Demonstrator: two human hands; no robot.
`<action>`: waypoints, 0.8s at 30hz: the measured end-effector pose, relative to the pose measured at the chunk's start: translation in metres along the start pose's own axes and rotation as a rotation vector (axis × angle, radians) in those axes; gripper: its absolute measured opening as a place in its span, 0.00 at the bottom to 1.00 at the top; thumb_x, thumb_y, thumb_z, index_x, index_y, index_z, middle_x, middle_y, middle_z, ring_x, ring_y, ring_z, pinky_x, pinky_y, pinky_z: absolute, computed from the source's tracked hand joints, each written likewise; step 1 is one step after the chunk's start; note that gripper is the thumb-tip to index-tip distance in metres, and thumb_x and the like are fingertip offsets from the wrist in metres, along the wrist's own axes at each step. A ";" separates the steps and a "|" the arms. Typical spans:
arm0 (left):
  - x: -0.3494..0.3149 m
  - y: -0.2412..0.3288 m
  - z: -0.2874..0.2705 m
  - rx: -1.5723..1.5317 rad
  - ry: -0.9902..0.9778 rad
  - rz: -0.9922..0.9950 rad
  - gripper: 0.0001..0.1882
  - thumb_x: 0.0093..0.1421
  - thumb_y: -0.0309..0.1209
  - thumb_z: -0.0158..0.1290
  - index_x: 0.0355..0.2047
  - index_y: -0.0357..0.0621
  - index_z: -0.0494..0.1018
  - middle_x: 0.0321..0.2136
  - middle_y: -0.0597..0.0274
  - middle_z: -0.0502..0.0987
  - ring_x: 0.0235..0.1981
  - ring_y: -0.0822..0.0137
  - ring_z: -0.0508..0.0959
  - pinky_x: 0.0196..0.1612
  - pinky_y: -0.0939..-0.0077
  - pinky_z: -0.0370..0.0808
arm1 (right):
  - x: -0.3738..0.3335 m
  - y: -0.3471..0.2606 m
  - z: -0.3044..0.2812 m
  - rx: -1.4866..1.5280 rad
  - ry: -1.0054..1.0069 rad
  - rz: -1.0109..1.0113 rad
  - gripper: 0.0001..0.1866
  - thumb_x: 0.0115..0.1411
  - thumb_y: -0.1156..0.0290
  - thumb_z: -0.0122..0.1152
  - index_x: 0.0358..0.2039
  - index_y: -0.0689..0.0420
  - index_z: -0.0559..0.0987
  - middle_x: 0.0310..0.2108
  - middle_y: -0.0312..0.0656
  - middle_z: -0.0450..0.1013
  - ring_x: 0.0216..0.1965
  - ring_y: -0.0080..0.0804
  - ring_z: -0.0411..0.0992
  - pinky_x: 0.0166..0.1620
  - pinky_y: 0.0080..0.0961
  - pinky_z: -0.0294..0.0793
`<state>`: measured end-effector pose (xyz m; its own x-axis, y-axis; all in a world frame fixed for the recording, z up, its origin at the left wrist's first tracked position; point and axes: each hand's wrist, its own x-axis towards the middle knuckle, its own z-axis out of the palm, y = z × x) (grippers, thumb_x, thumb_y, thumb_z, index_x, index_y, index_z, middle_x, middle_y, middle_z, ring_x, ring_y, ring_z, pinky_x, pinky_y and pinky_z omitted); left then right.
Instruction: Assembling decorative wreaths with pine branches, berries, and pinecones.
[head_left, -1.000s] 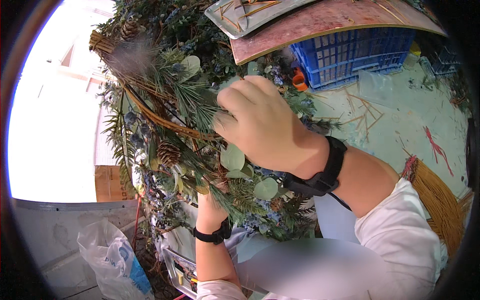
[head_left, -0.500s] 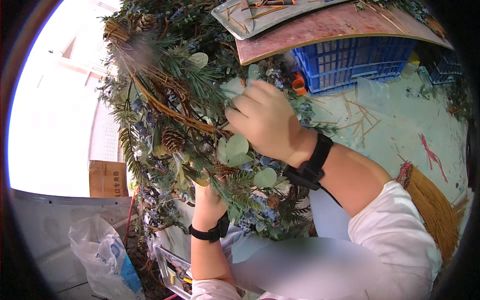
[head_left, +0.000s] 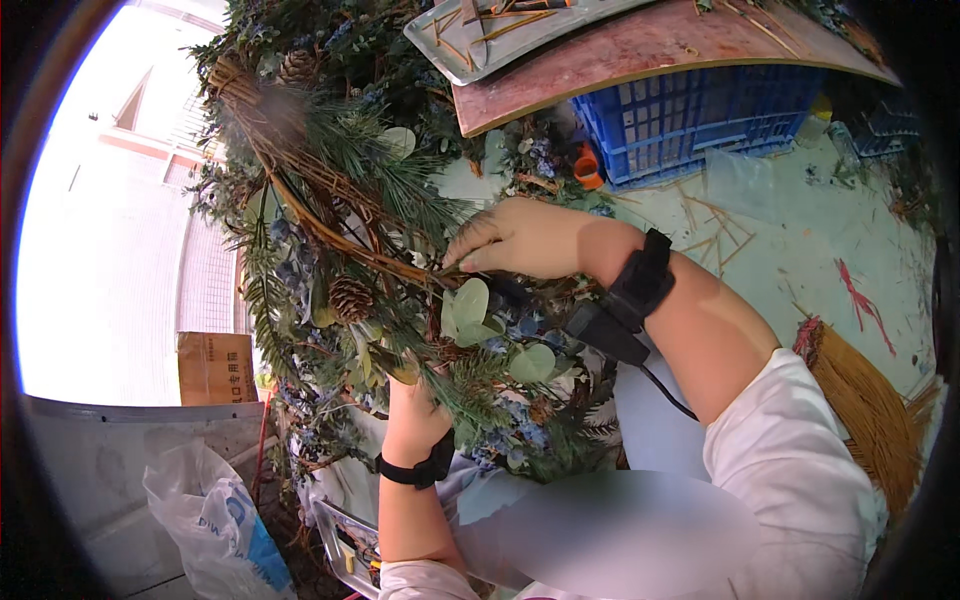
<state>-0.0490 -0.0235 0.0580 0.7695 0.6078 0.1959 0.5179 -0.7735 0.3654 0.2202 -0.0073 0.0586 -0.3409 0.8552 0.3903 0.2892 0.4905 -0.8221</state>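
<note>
A large wreath of brown vine, pine sprigs, pine cones, blue flowers and round eucalyptus leaves fills the middle left. My right hand lies over its inner edge, fingertips pinched on a sprig at the vine. A black band with a cable sits on that wrist. My left hand holds the wreath from below, its fingers buried in the greenery, a black watch on the wrist. A pine cone hangs left of my right fingertips.
A blue plastic crate stands under a reddish board carrying a grey tray of sticks. A straw broom lies on the pale green floor at right. A cardboard box and a plastic bag sit at lower left.
My right hand has moved down and flattened onto the wreath's inner edge, fingers now pinching at the vine. The wreath has shifted slightly in view. My left hand stays underneath.
</note>
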 end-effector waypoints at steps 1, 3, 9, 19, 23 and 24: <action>-0.002 -0.003 0.001 -0.001 0.000 0.001 0.15 0.40 0.18 0.49 0.32 0.34 0.72 0.32 0.49 0.73 0.34 0.46 0.70 0.41 0.63 0.67 | -0.001 -0.005 -0.003 0.073 0.011 0.083 0.15 0.54 0.62 0.57 0.37 0.58 0.77 0.35 0.45 0.75 0.38 0.37 0.72 0.44 0.27 0.68; -0.003 -0.004 -0.001 -0.060 -0.111 -0.092 0.17 0.40 0.17 0.49 0.35 0.33 0.71 0.35 0.48 0.71 0.35 0.47 0.70 0.40 0.66 0.68 | -0.001 -0.005 -0.001 0.145 0.025 0.168 0.15 0.54 0.62 0.57 0.36 0.59 0.77 0.34 0.45 0.75 0.37 0.34 0.72 0.43 0.25 0.67; 0.004 0.015 0.005 -0.305 0.098 -0.103 0.16 0.42 0.29 0.51 0.32 0.35 0.68 0.31 0.54 0.71 0.38 0.57 0.68 0.49 0.68 0.63 | 0.003 -0.014 0.004 0.048 0.211 0.338 0.19 0.51 0.58 0.61 0.27 0.65 0.76 0.23 0.47 0.72 0.25 0.30 0.68 0.33 0.26 0.67; 0.004 0.011 0.001 -0.203 0.008 -0.127 0.09 0.37 0.24 0.49 0.22 0.37 0.65 0.23 0.60 0.64 0.27 0.58 0.64 0.39 0.73 0.65 | 0.005 0.016 0.021 0.064 0.115 0.319 0.31 0.53 0.45 0.52 0.33 0.67 0.75 0.33 0.61 0.71 0.36 0.51 0.70 0.41 0.36 0.66; 0.005 0.013 0.004 -0.314 -0.005 -0.108 0.13 0.38 0.23 0.48 0.28 0.40 0.64 0.22 0.67 0.62 0.26 0.67 0.61 0.39 0.82 0.63 | 0.003 0.017 0.019 0.063 -0.028 0.388 0.35 0.56 0.41 0.46 0.41 0.68 0.71 0.39 0.55 0.70 0.43 0.42 0.69 0.48 0.32 0.64; 0.003 0.013 0.005 -0.314 -0.005 -0.106 0.13 0.38 0.23 0.48 0.28 0.40 0.64 0.22 0.67 0.62 0.26 0.67 0.61 0.39 0.82 0.63 | 0.002 0.017 0.019 0.062 -0.026 0.388 0.35 0.56 0.41 0.46 0.41 0.68 0.71 0.39 0.55 0.70 0.43 0.42 0.69 0.48 0.32 0.64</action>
<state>-0.0379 -0.0320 0.0584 0.7198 0.6805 0.1372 0.4554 -0.6120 0.6466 0.2075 -0.0001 0.0373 -0.2398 0.9702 0.0351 0.3466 0.1193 -0.9304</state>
